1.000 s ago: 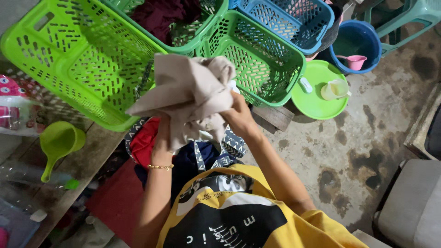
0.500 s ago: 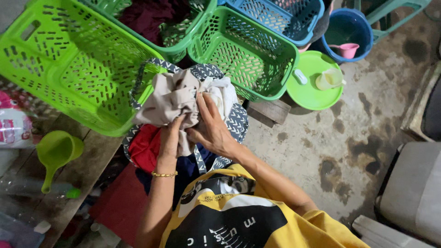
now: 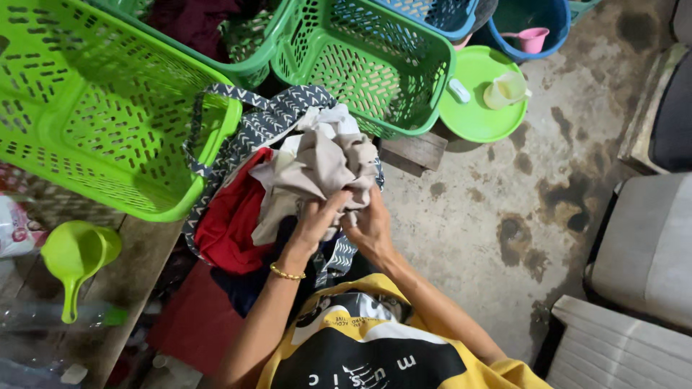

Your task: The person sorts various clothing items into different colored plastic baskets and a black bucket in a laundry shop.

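A crumpled beige cloth (image 3: 317, 169) lies on top of a grey patterned bag (image 3: 263, 119) stuffed with clothes, among them a red garment (image 3: 231, 220) and a dark blue one. My left hand (image 3: 315, 220) grips the cloth's lower edge. My right hand (image 3: 367, 227) grips it right beside the left, fingers curled into the fabric. A gold bracelet sits on my left wrist.
A large lime basket (image 3: 94, 108) stands at the left, a darker green basket (image 3: 367, 61) behind the bag, a blue one beyond. A lime plate (image 3: 468, 115) with a clear jug, a blue tub, a lime scoop (image 3: 72, 252) on a wooden bench, grey cushions right.
The beige cloth came down from in front of the baskets onto the open bag. Both hands followed it down and closer to my body, still gripping it.
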